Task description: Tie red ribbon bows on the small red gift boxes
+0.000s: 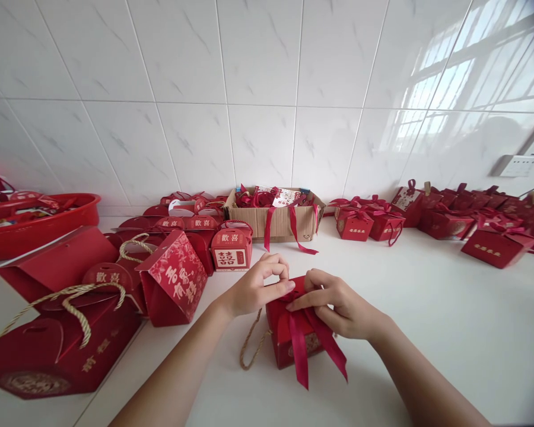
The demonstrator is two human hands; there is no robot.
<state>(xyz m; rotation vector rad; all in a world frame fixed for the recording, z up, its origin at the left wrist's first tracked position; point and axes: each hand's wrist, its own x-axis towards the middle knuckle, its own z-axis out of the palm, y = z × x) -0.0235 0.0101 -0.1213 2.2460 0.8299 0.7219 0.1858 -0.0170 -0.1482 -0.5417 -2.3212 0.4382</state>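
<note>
A small dark red gift box (279,332) stands on the white table right in front of me. A red ribbon (299,350) is tied across its top, and two tails hang down over the near side. At the knot, my left hand (256,287) pinches the ribbon between thumb and forefinger. From the other side my right hand (340,302) is closed on the ribbon, its forefinger pressing near the knot. The fingers partly hide the bow. A twisted cord handle (244,350) droops from the box's left side onto the table.
A cardboard box (249,222) with ribbons and cards stands by the tiled wall. Several red gift boxes crowd the left, including one with a rope handle (71,344), before a red basin (78,216). More ribboned boxes (498,246) stand at right.
</note>
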